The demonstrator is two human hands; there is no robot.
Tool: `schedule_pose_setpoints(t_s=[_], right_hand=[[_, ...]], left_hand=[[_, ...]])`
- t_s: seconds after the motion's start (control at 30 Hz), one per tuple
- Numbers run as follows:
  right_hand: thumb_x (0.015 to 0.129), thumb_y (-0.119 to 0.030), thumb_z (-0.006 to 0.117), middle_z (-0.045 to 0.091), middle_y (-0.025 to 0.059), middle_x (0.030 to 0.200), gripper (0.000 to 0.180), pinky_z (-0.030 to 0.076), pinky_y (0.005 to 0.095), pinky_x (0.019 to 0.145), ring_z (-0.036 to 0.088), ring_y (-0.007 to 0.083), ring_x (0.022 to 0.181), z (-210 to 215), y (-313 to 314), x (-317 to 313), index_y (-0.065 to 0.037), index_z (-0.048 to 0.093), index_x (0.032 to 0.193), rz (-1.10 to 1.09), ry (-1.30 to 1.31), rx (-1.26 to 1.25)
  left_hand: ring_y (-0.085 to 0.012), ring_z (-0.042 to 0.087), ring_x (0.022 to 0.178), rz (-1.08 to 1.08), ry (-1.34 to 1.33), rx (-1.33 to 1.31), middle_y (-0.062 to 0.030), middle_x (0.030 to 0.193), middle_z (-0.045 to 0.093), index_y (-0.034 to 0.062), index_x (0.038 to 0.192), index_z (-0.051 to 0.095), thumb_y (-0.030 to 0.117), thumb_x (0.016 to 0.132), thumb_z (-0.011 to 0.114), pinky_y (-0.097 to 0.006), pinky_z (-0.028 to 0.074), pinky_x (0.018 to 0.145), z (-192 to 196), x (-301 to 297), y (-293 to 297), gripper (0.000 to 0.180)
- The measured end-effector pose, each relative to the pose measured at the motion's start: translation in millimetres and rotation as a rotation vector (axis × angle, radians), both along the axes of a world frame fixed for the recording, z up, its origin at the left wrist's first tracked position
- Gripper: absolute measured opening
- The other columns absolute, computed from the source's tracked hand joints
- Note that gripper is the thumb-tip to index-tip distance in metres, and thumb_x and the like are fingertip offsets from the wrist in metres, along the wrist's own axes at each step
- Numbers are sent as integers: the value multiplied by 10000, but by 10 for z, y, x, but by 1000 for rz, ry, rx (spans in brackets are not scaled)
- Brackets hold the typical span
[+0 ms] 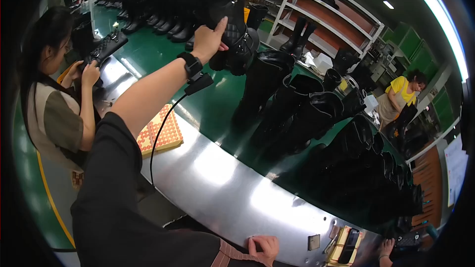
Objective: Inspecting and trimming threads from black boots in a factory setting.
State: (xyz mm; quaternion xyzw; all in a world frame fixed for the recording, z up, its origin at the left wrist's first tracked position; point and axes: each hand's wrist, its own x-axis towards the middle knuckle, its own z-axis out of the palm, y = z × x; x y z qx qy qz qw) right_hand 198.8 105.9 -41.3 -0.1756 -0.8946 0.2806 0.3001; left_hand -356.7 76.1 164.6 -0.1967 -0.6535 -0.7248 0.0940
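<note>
My left arm, with a black band and cabled device at the wrist, reaches out over the green conveyor. My left hand (208,42) is closed on a black quilted boot (228,15) with buckled straps, one finger stretched along its side. Part of the grip is hidden behind the boot. Close to my body, my right hand (265,248) lies at the near edge of the metal table (222,188), fingers curled in and nothing seen in them. A striped brown apron strap (232,252) runs beside it.
Tall black boots (316,113) crowd the green belt (213,104) on the right; more stand far left. Orange-dotted sheets (166,131) lie on the table. A phone (350,245) rests at the right, near another person's hand (387,249). A co-worker (59,99) at left handles a boot (106,47).
</note>
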Motion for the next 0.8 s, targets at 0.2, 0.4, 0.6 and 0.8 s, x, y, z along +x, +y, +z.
schedule_pose_setpoints(t_s=[0.2, 0.4, 0.6, 0.8], right_hand=[[700, -42, 788, 633, 85, 774, 157, 475, 388, 653, 594, 299, 708, 40, 108, -160, -82, 668, 794, 55, -35, 183], [701, -45, 789, 632, 79, 772, 160, 473, 384, 655, 596, 291, 710, 110, 179, -262, -84, 667, 797, -84, -170, 105], [703, -47, 791, 630, 73, 770, 163, 472, 379, 657, 599, 283, 711, 89, 204, -286, -87, 666, 800, -123, -214, 88], [704, -49, 792, 628, 66, 767, 166, 470, 375, 659, 601, 275, 712, 38, 71, -157, -89, 665, 802, -121, -178, 122]], left_hand=[[-214, 637, 443, -140, 53, 3, -145, 567, 624, -93, 665, 603, 514, 877, 686, -292, 496, 436, -397, -794, 1231, 647], [-247, 673, 895, -37, 18, -459, -122, 900, 695, 2, 1066, 677, 345, 923, 636, -342, 528, 828, -1378, -1435, 2143, 374], [-222, 601, 1063, -404, -42, -519, -114, 1132, 618, 15, 1214, 592, 241, 970, 561, -332, 487, 934, -1626, -1787, 2239, 334], [-196, 528, 1232, -1049, -103, -210, -106, 1364, 541, 29, 1362, 507, 138, 1016, 485, -321, 446, 1041, -1404, -1537, 1620, 363]])
